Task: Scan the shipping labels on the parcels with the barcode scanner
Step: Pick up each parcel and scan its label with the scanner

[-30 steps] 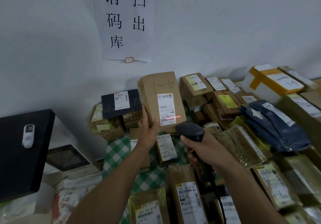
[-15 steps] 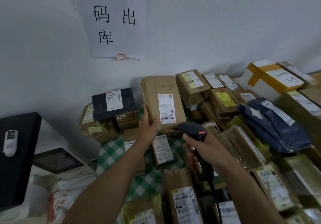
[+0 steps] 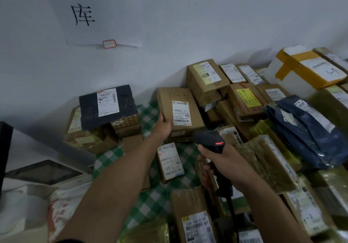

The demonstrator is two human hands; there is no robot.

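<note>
Scanner [image 3: 208, 140] sits low at centre, our right hand [image 3: 225, 167] curled tight round its grip. Beyond, our left hand [image 3: 163, 128] pinches the left edge of the cardboard parcel [image 3: 177, 99] at mid-frame, label [image 3: 180, 113] up; stiff, seemingly light, it suits an edge hold.

Two hands: left hand [image 3: 164, 127], right hand [image 3: 225, 160]. One barcode scanner [image 3: 209, 140], one dark blue poly bag [image 3: 308, 131], one black flat parcel [image 3: 107, 107], one white box with yellow tape [image 3: 301, 67], one paper sign [image 3: 98, 11], and brown cardboard parcels [image 3: 180, 109] — well over ten, overlapping too much for an exact count.
</note>
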